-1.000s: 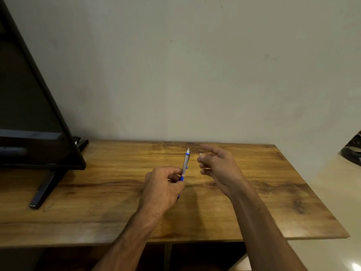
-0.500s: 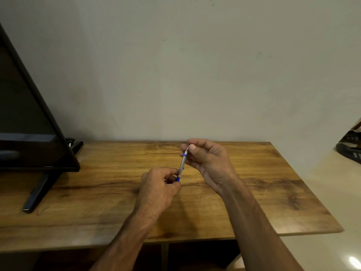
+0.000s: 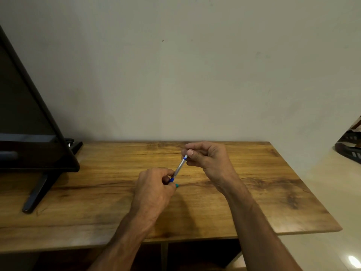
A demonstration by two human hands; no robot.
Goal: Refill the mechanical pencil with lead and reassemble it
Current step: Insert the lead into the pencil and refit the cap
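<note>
A slim mechanical pencil (image 3: 180,166) with a silver barrel and blue trim slants up to the right above the wooden table (image 3: 97,192). My left hand (image 3: 154,189) grips its lower blue end, and a small teal piece (image 3: 177,185) shows at my fingers there. My right hand (image 3: 205,158) has its curled fingers and thumb pinched at the pencil's top end. Whether a lead or cap sits between those fingertips is too small to tell.
A black television (image 3: 29,118) on angled feet (image 3: 37,194) stands on the table's left side. A plain wall rises right behind the table. At the far right, beyond the table's edge, sits a dark basket (image 3: 349,147) on a pale floor.
My right hand came in from beside the pencil and closed its fingertips on the top end. The left hand kept its hold on the lower end, and the pencil leaned more to the right.
</note>
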